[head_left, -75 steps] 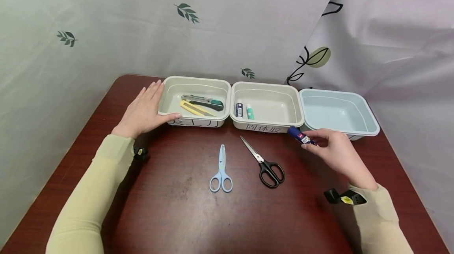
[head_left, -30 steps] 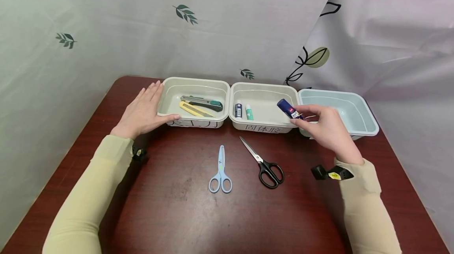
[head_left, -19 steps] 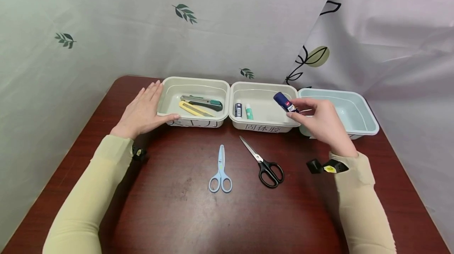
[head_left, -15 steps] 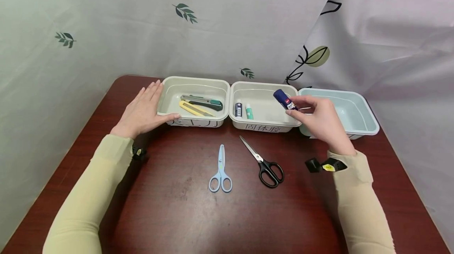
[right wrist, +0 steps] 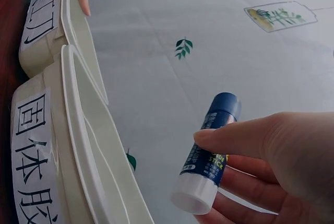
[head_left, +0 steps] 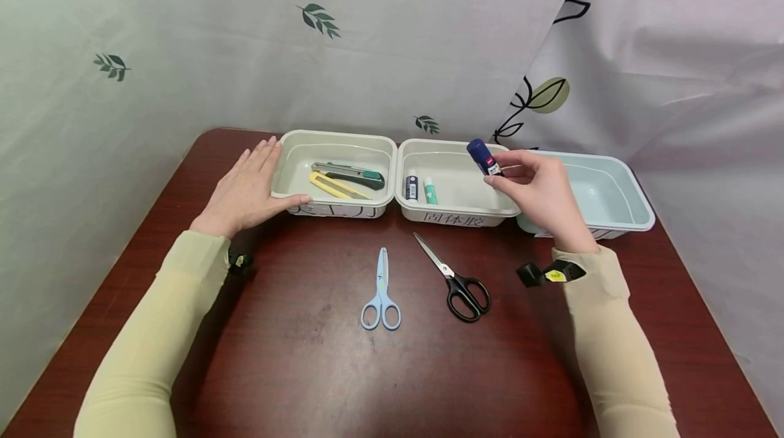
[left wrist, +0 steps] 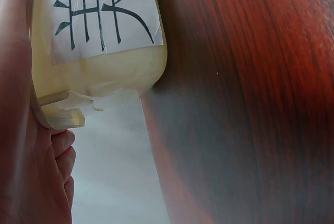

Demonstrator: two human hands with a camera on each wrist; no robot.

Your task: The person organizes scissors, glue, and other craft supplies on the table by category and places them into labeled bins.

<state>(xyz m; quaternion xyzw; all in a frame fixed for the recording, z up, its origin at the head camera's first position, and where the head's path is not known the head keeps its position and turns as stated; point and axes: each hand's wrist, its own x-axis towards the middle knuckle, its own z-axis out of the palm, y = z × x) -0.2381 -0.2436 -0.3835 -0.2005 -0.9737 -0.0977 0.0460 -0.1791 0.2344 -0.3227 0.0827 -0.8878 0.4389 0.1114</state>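
Observation:
My right hand (head_left: pixel 539 196) pinches a dark blue glue stick (head_left: pixel 480 154) between thumb and fingers, tilted, over the right part of the middle cream bin (head_left: pixel 453 215). In the right wrist view the glue stick (right wrist: pixel 209 153) shows its white end pointing down. Inside that bin stand a navy glue stick (head_left: pixel 412 188) and a green one (head_left: pixel 431 192). My left hand (head_left: pixel 241 186) rests with extended fingers along the left edge of the left cream bin (head_left: pixel 343 209), its thumb on the front rim. That bin holds a yellow utility knife (head_left: pixel 333 186) and dark green-and-black ones (head_left: pixel 358 177).
At the right end of the row stands a light blue bin (head_left: pixel 612 222). Light blue scissors (head_left: pixel 382 292) and black-handled scissors (head_left: pixel 459 288) lie on the dark red table (head_left: pixel 306 370) before the bins. A pale patterned cloth (head_left: pixel 245 37) hangs behind.
My right hand has carried the glue stick from in front of the bins up, back and leftward over the middle bin, tilting it more upright. My left hand stays in place.

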